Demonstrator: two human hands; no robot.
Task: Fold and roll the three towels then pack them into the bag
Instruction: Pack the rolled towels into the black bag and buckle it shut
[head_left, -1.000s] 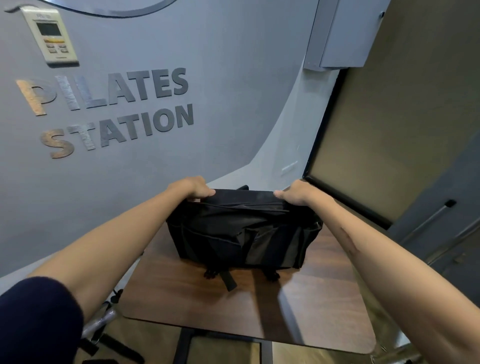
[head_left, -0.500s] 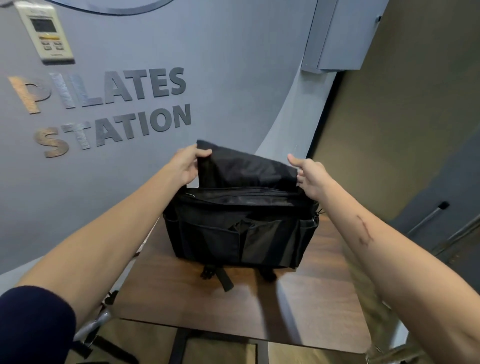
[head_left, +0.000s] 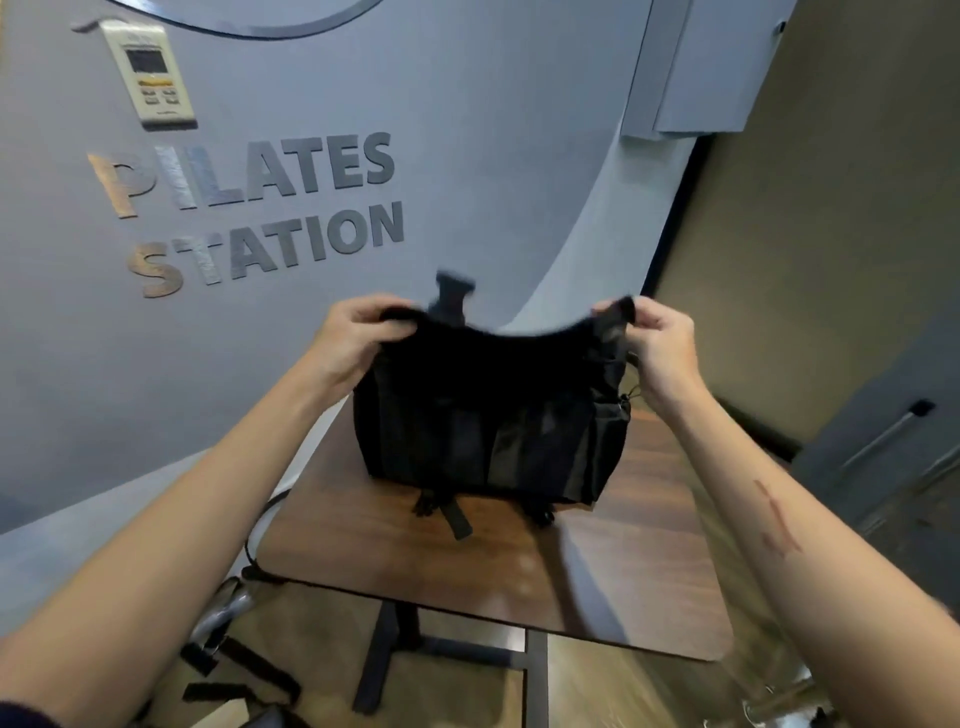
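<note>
I held the bag (head_left: 488, 415) on the worktop (head_left: 597, 561), its body below my fingers; the left hand (head_left: 353, 343) and right hand (head_left: 662, 345) each had fingers clamped on a flap corner, probably to expose the opening for packing. Compared with half a second earlier, the flap was raised higher and nearer me; no towels were visible.

- left hand (head_left: 353, 338) raised, forearm bare, fingers curled, pinching top edge of the bag (head_left: 493, 410)
- right hand (head_left: 662, 345) raised level with it, fingers pinching the opposite top corner
- arms extended forward, apart
</note>
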